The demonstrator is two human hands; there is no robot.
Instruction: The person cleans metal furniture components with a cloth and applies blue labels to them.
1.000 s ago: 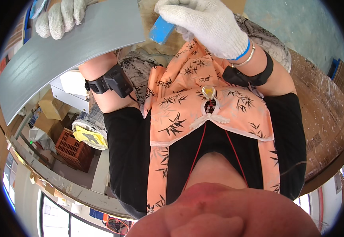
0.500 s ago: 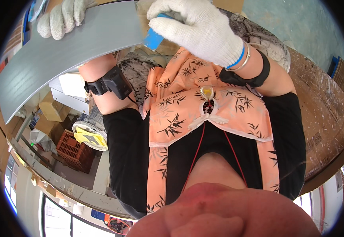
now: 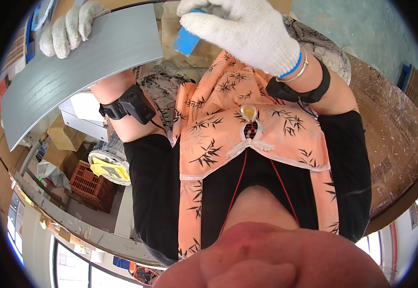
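A long, smooth grey panel (image 3: 81, 67) stretches across the upper left, looking curved in this view. My left hand (image 3: 72, 30), in a white knitted glove, grips its far edge with the fingers folded over the top face. The left forearm passes beneath the panel, and the thumb is hidden. To the right of the panel's end, my right hand (image 3: 250, 38), also gloved, pinches a flat blue rectangular block (image 3: 187, 42) between thumb and fingers. That block hangs apart from the panel, and part of it is covered by the glove.
An orange-brown plastic crate (image 3: 91, 185) and cardboard boxes (image 3: 65, 134) stand below at the left. Near them is a round container with something yellow (image 3: 108, 168) in it. A paint-speckled brown board (image 3: 387, 139) lies at the right. Creased cloth (image 3: 163, 84) is beyond my apron.
The panel and my left hand have shifted slightly left. My right hand has risen a little with the blue block, and the gap between block and panel is wider.
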